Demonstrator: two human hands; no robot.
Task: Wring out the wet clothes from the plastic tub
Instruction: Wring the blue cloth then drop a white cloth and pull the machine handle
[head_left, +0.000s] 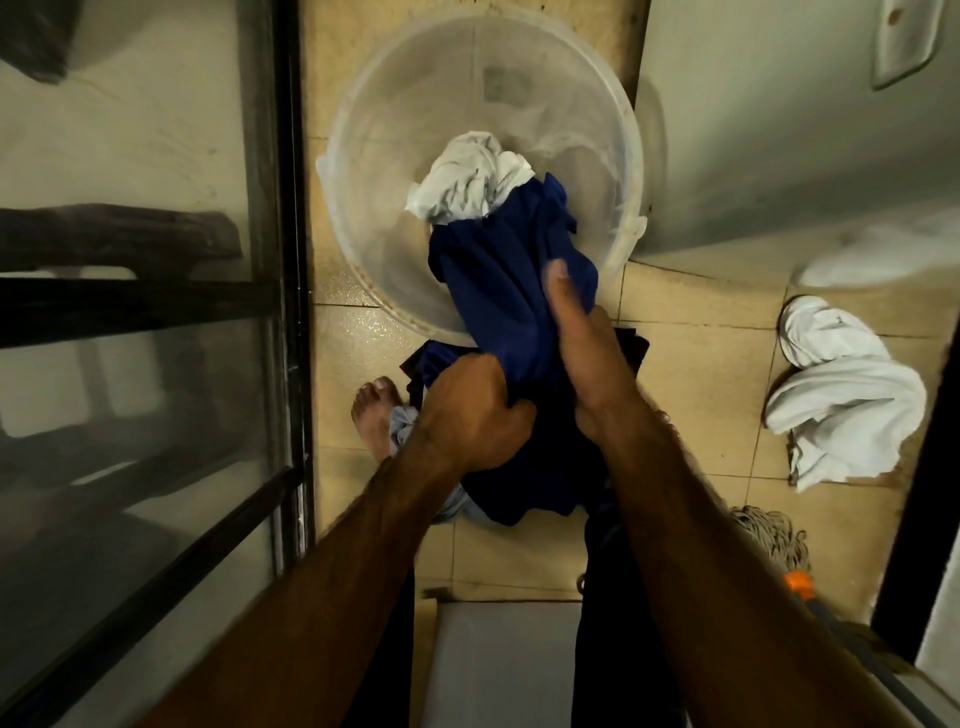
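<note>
Wet clothes (470, 208) are wrung out on a tiled floor beside a dark-framed glass door (156, 312), far left, with a bare foot (375, 410) planted just right of it. The clear plastic tub (337, 171) stands ahead of the foot, a white cloth (467, 176) bunched inside. A blue garment (498, 280) trails from the tub over its near rim into both hands. The left hand (467, 415) is fisted round the gathered cloth; the right hand (587, 353) grips it just above, thumb along the fabric, its fingers hidden behind. A good wring probably means keeping both grips tight, twisting the hands in opposite directions, and holding the twist over the tub so water falls inside. Farther right, a white garment (841, 395) lies crumpled on the tiles, a mop head (769, 530) near it.
</note>
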